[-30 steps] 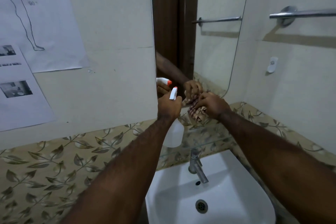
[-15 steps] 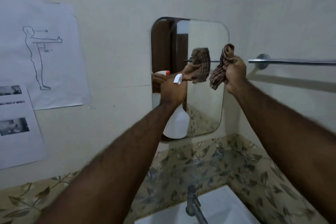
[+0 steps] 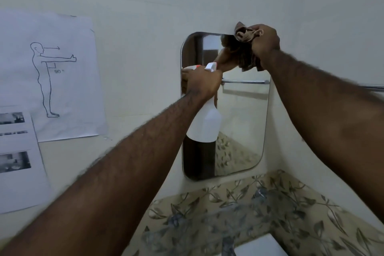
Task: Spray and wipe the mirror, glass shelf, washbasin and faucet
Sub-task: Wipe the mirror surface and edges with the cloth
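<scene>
Both hands are occupied: the right hand (image 3: 265, 42) presses a bunched brown checked cloth (image 3: 244, 34) against the top edge of the rounded wall mirror (image 3: 241, 122), while the left hand (image 3: 202, 83) grips a white spray bottle (image 3: 205, 124) before the glass. Mirror wiping appears in hand; the next move likely calls for downward strokes.

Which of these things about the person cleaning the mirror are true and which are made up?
1. The left hand holds a white spray bottle. True.
2. The right hand presses a cloth at the bottom of the mirror. False: the cloth is at the mirror's top right corner.
3. A paper with a drawing of a standing figure hangs on the wall left of the mirror. True.
4. The spray bottle stands on the washbasin. False: it is held up in front of the mirror.
5. The tiles below the mirror are plain white. False: they have a leaf pattern.
</scene>
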